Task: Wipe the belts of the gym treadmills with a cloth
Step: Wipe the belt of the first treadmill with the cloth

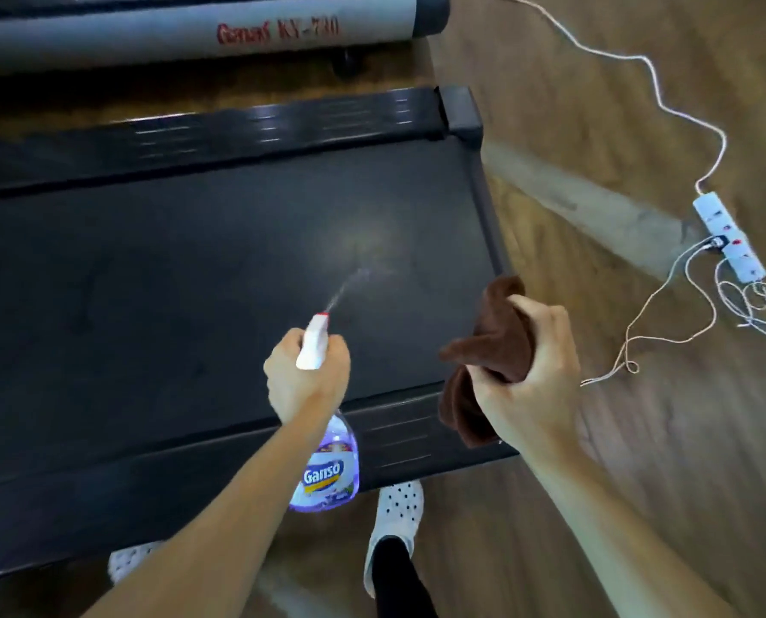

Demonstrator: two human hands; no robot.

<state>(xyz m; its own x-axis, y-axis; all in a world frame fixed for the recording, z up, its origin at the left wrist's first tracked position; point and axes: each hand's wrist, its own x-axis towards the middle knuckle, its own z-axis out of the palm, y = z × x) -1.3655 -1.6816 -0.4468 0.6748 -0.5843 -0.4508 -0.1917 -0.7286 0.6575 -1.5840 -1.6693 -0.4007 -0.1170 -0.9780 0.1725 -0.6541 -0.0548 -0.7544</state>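
We stand at the long side of a treadmill, its black belt (193, 283) running across the view from left to right, with dark side rails above and below it. The rear end cap (461, 111) sits at upper right.

Left hand (303, 379): fingers curled round the neck of a spray bottle (327, 466), held over the near part of the belt. The white trigger head with its red nozzle tip points up and to the right. A thin jet of mist (350, 285) leaves the nozzle and spreads into a pale hazy patch on the belt, right of centre. The bottle body, clear with purple liquid and a "Ganso" label, hangs below the wrist, over the near side rail (416, 428).

Right hand (528, 381): gripping a bunched brown cloth (492, 341), fingers closed round its middle. The cloth sticks out above and below the fist. It is held in the air over the belt's right end and near rail, just beside the left hand, not on the belt.

Two white perforated clogs (399, 510) show on the wooden floor (595, 506) below the rail. A second treadmill (193, 33), grey with red lettering, lies beyond the first. At right, a white power strip (728, 236) lies on the floor with a white cord (657, 87) trailing up and loose wires coiled beside it.
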